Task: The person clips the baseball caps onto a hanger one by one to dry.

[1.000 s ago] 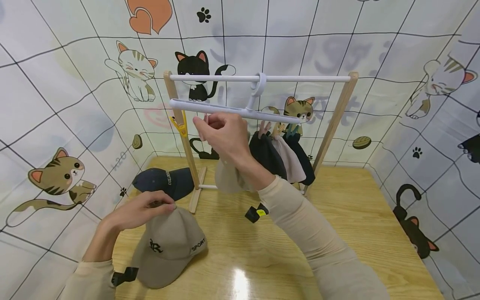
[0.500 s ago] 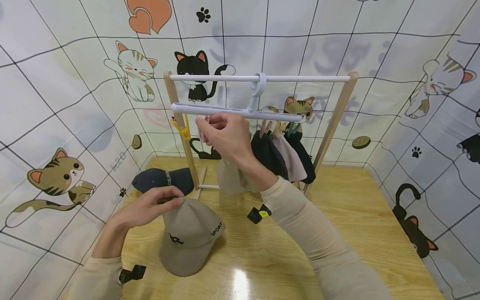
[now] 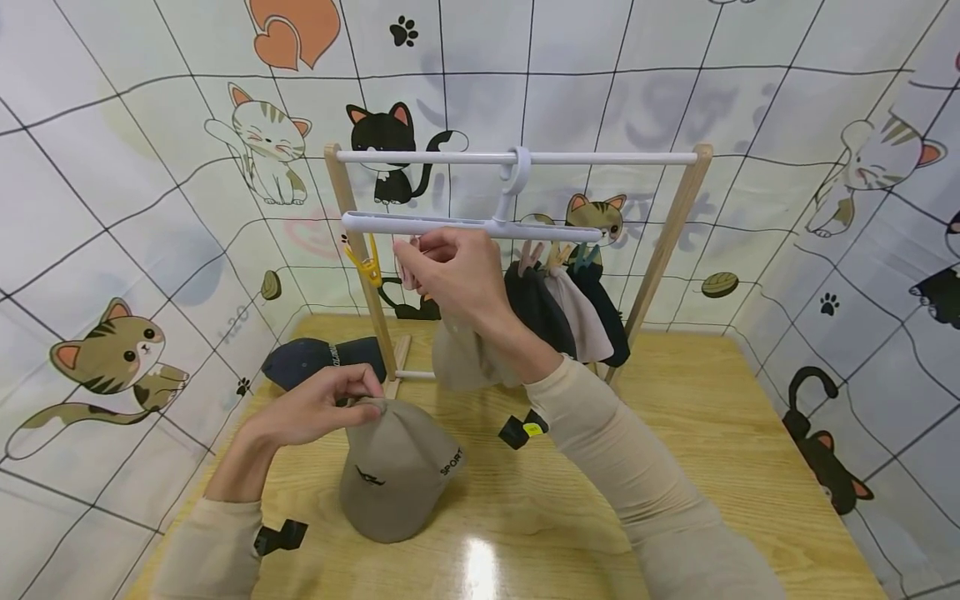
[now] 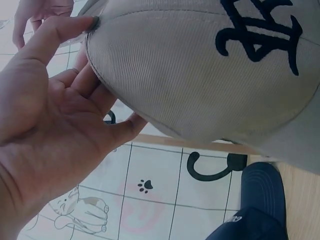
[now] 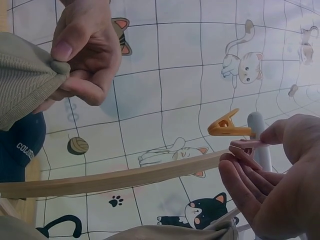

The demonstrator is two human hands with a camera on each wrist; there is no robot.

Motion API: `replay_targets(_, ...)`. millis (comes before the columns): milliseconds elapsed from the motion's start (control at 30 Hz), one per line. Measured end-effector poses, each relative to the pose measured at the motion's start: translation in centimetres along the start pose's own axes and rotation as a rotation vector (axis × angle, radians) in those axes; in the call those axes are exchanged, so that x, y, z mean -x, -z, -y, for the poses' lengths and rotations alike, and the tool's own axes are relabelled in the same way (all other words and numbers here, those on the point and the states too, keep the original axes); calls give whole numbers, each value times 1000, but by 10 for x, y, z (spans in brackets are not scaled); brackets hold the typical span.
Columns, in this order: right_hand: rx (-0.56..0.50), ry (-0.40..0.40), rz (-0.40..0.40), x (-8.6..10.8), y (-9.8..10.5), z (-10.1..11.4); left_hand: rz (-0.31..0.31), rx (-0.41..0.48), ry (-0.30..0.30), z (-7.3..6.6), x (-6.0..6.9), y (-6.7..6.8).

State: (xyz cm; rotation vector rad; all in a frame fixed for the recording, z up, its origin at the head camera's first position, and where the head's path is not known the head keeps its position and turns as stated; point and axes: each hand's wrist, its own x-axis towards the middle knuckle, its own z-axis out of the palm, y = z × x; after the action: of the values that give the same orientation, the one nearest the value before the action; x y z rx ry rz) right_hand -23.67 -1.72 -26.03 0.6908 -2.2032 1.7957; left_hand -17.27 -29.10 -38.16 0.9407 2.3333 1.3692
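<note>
My left hand [image 3: 322,404] pinches the top of a beige baseball cap [image 3: 397,475], which hangs brim down with dark lettering on its front and side. In the left wrist view, the thumb lies on the cap's fabric [image 4: 150,65]. My right hand [image 3: 468,275] is just below the lavender hanger [image 3: 420,223] and pinches a pink clothespin [image 5: 247,147], whose jaws look slightly apart in the right wrist view. Beside it on the hanger is a yellow clothespin [image 3: 367,268]. Another beige cap [image 3: 457,358] hangs partly hidden behind my right forearm.
The hanger hooks over the white rod [image 3: 615,157] of a wooden rack [image 3: 667,242]. Clothespins hold a black cap [image 3: 536,308], a pale cap [image 3: 573,312] and a dark cap [image 3: 603,312] at its right. A navy cap [image 3: 300,362] lies on the table [image 3: 712,467] by the rack's left foot.
My left hand has moved right and slightly up, bringing the beige cap closer to the rack. The hanger's left end has dipped a little. My right hand has barely moved.
</note>
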Motion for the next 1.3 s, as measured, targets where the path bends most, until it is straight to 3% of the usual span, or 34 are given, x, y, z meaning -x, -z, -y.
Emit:
replay_targets(300,-1,3,4,1,1,2,43,59,3,-12,-10,-2)
replay_targets(733,-47,4,-6,0,0,7,24,63,-11,-20,-17,-3)
replay_targets(967,-78,9,-4,-2,2,11,-16,-54,1,-19,-19,-2)
replay_targets(1300,-73,19,25,-2,4,6,7,-269,-4,-28,-21,3)
